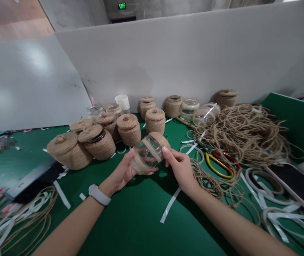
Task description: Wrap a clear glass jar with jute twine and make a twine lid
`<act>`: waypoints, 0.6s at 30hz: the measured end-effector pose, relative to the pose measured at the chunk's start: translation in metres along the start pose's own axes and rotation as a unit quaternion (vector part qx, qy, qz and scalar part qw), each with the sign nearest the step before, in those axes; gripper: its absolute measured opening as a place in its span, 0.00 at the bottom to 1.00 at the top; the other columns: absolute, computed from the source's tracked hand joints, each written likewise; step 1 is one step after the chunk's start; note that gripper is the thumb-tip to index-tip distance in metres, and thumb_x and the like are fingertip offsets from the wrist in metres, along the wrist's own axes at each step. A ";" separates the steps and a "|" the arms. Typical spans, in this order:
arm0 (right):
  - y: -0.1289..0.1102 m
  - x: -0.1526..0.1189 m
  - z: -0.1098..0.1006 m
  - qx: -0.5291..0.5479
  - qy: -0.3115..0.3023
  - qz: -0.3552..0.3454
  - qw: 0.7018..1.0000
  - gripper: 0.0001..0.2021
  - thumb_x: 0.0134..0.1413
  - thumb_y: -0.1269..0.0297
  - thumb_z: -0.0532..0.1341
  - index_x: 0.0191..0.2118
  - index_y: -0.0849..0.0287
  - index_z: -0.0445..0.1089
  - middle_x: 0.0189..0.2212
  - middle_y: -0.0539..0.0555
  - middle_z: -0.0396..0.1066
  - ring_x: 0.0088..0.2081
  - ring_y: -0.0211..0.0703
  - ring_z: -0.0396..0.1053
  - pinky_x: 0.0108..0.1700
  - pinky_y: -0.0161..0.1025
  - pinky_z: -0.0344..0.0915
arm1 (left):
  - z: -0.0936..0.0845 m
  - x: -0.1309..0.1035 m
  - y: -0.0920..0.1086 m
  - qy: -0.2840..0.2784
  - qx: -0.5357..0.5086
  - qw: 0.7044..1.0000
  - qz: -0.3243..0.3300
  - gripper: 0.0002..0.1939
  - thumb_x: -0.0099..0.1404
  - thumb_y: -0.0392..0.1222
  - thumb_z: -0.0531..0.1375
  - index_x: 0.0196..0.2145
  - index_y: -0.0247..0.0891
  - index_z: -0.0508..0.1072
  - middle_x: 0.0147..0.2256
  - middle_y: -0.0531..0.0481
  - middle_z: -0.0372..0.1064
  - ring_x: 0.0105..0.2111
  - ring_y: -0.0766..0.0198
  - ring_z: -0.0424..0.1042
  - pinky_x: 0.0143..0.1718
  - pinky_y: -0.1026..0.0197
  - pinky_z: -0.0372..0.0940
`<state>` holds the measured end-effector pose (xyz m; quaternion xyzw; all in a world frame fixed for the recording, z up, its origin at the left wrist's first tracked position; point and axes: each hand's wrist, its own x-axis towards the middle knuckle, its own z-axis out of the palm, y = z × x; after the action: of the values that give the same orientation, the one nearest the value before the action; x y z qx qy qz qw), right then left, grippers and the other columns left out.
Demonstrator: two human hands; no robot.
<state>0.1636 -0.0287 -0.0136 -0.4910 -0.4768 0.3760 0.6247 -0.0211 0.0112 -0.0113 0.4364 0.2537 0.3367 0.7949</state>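
A clear glass jar (146, 153) lies tilted on its side between my hands, above the green table. Bands of tan strip run across its wall, and its far right end is covered with twine. My left hand (124, 172) cradles the jar from the left and below, thumb on the near end. At the twine-covered end, the thumb and fingers of my right hand (181, 166) are closed against the jar's edge; whether a strip or cord end is also pinched there is hidden. Just beyond stands a twine-wrapped lidded jar (155, 122).
More twine-wrapped jars (69, 151) stand to the left. Bare glass jars (207, 114), a big twine heap (245, 135), red-and-yellow-handled scissors (220, 167), tape rolls (265, 181) and a phone (296, 186) lie right. White cups (122, 102) stand by the back panel (168, 60).
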 end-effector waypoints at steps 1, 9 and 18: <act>0.000 0.000 0.000 0.000 0.010 0.008 1.000 0.30 0.49 0.39 0.60 0.11 0.57 0.58 0.15 0.47 0.56 0.23 0.35 0.55 0.28 0.36 0.54 | 0.002 0.000 0.000 0.002 0.008 1.000 0.004 0.31 0.63 0.63 0.58 0.54 0.39 0.68 0.47 0.39 0.76 0.42 0.45 0.78 0.43 0.49 0.72; -0.001 0.004 0.001 0.032 0.043 0.041 0.998 0.31 0.43 0.36 0.63 0.13 0.56 0.51 0.15 0.45 0.50 0.21 0.33 0.47 0.25 0.35 0.49 | 0.002 -0.002 0.000 0.023 0.030 0.999 0.020 0.27 0.62 0.53 0.64 0.55 0.40 0.68 0.51 0.39 0.73 0.50 0.50 0.73 0.50 0.51 0.68; 0.003 0.004 -0.002 0.018 -0.022 0.019 0.999 0.30 0.49 0.36 0.58 0.12 0.57 0.60 0.16 0.48 0.58 0.24 0.36 0.55 0.29 0.36 0.53 | 0.003 -0.003 0.007 -0.004 -0.039 0.998 -0.049 0.28 0.68 0.60 0.52 0.51 0.33 0.72 0.47 0.36 0.76 0.46 0.47 0.76 0.51 0.46 0.66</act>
<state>0.1664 -0.0252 -0.0155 -0.4807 -0.4737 0.4071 0.6154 -0.0228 0.0098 -0.0036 0.3936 0.2584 0.3052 0.8277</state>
